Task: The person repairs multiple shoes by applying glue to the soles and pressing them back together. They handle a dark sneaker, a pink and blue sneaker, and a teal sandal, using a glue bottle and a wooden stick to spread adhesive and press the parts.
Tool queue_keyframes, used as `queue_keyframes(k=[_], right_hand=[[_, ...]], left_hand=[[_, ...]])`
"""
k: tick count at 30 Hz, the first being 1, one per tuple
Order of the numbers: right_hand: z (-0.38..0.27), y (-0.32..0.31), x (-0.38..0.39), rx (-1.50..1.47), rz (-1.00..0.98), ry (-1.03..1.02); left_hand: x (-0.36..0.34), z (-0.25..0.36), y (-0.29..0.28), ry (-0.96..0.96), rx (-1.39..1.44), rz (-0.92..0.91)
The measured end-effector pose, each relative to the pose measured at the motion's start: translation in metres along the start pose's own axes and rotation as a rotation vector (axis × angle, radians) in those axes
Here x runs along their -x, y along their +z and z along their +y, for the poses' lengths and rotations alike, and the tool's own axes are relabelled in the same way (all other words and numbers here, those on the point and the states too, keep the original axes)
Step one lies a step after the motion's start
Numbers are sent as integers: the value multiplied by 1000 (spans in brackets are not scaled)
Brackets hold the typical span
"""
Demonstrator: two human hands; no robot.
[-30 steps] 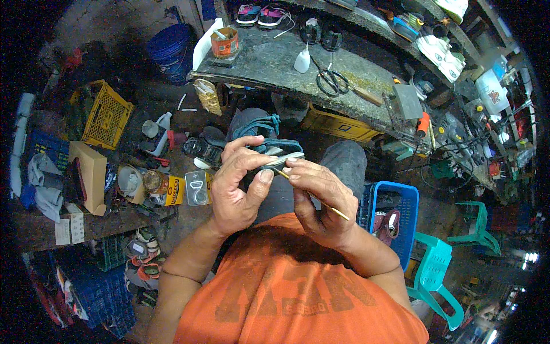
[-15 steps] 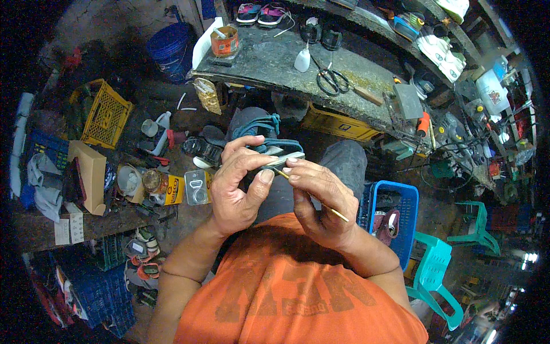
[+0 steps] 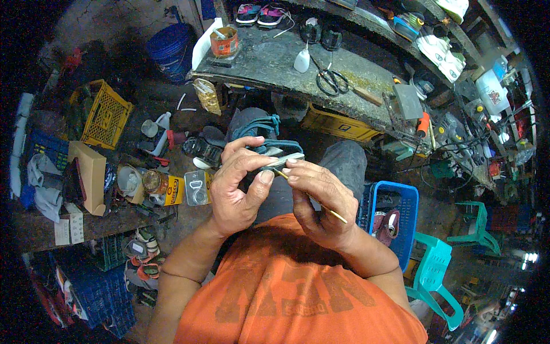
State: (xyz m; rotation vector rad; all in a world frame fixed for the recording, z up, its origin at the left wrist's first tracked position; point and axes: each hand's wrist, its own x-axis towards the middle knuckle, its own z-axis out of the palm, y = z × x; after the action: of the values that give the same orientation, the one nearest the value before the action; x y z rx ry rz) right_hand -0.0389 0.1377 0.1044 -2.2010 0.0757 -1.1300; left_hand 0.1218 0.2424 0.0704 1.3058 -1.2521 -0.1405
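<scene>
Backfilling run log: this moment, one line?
Left hand: holding teal-strapped, pale-soled sandal | Right hand: gripping thin brass-coloured rod, tip near sandal | Right side: rectangular blue plastic basket

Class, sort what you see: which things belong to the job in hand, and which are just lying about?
In use:
- sandal, in the left hand
- thin rod, in the right hand

Seemingly just lying about:
- scissors
- squeeze bottle
- orange tin
- shoes with pink
</scene>
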Motion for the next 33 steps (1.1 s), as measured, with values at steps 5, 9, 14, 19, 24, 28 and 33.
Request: queue_keyframes(k=[5, 9, 14, 19, 24, 28, 33], right_hand=[[-1, -2, 1, -22, -15, 8], [0, -1, 2, -13, 0, 8], [0, -1, 2, -27, -7, 12], [0, -1, 3, -57, -5, 13], [0, -2, 4, -29, -42, 22], [-1, -3, 7, -129, -16, 79], [-2, -4, 8, -164, 40, 137]], left_hand=[[1, 0, 0, -8, 0, -3], [1, 0, 0, -1, 8, -2], [1, 0, 0, -1, 8, 1], [1, 0, -2, 8, 5, -8], [1, 0, -1, 9, 0, 7], [1, 1, -4, 14, 3, -28], [5, 1, -3, 28, -21, -54]])
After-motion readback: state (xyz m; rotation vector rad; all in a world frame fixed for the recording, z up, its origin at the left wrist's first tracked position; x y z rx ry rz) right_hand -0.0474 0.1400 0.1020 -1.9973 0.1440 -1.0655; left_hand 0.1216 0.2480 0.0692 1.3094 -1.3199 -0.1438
